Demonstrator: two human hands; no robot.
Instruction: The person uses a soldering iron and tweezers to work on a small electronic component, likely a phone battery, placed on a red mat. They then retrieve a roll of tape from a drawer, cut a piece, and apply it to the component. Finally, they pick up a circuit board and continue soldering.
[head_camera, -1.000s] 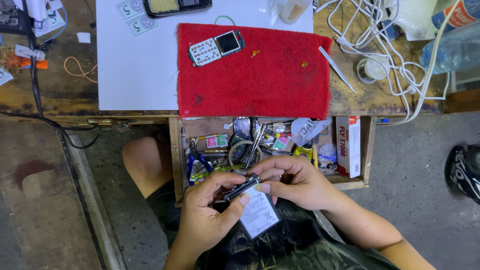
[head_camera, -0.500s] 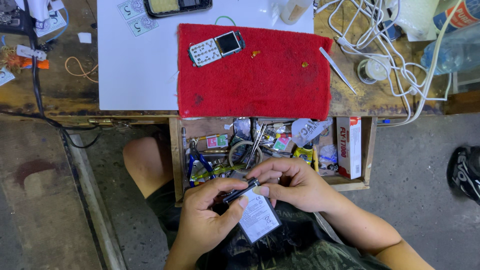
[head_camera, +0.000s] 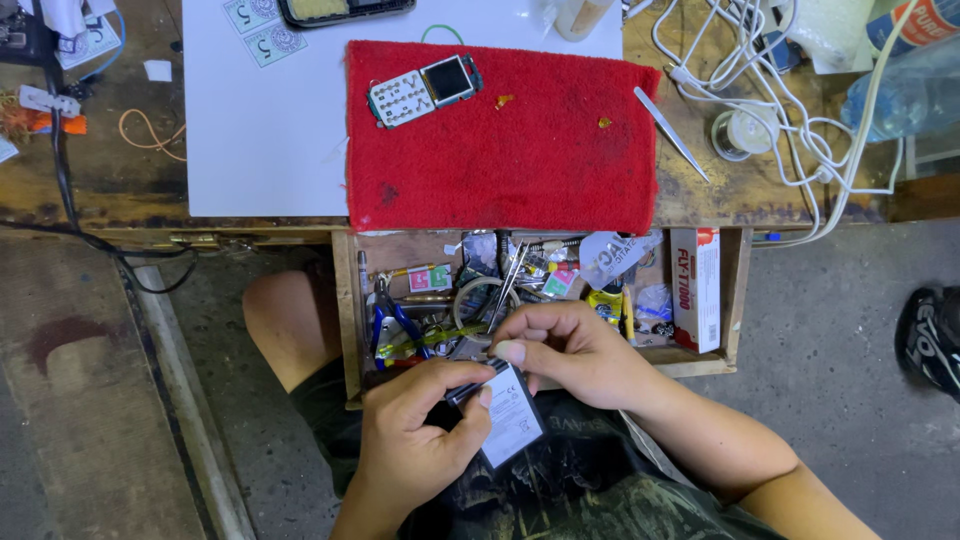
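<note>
Phone battery (head_camera: 510, 425), a flat dark slab with a pale label, sits low over the person's lap just in front of the open drawer (head_camera: 345, 300), well apart from the stripped keypad phone (head_camera: 425, 88) lying on the red cloth (head_camera: 520, 150) up on the bench (head_camera: 770, 195); as I judge it, the phone is already apart and the battery out, with whatever is being done at its top edge not yet finished. Left hand (head_camera: 415, 435) has its fingers clamped round the battery's upper left corner, while the right hand (head_camera: 575, 350) curls over the top edge, its fingers pressed together against it.
</note>
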